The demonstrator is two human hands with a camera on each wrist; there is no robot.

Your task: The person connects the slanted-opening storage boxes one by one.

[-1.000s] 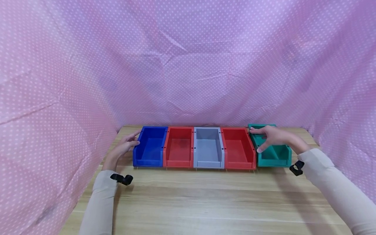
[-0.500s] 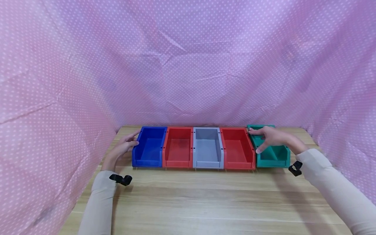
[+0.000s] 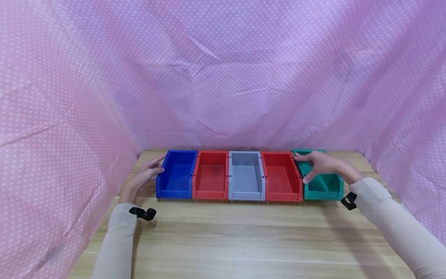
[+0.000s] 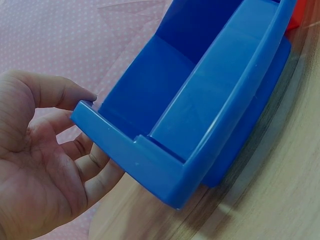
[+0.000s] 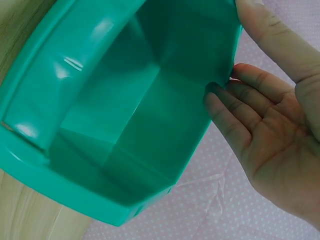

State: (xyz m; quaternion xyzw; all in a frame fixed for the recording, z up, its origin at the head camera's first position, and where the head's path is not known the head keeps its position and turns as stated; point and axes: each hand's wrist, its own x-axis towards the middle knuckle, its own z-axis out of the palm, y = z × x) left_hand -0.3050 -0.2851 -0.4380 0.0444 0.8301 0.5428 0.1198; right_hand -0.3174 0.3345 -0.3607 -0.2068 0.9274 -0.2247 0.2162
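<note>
A blue bin (image 3: 178,176) stands at the left end of a row on the wooden table. My left hand (image 3: 148,173) holds its outer wall, thumb at the rim, fingertips hidden behind the plastic in the left wrist view. At the right end stands a green bin (image 3: 324,190), reaching slightly farther back than the adjoining red bin (image 3: 283,174). Reaching over the green bin, my right hand (image 3: 322,162) grips its left side beside the red one. The right wrist view shows the thumb at the rim and some fingertips hidden behind the wall.
Another red bin (image 3: 210,174) and a grey bin (image 3: 246,174) stand side by side within the row. Pink dotted cloth (image 3: 223,97) hangs behind and around the wooden table (image 3: 223,240).
The green bin has slid slightly toward me along the red bin's side, with my right hand on it. My left hand keeps its place on the blue bin.
</note>
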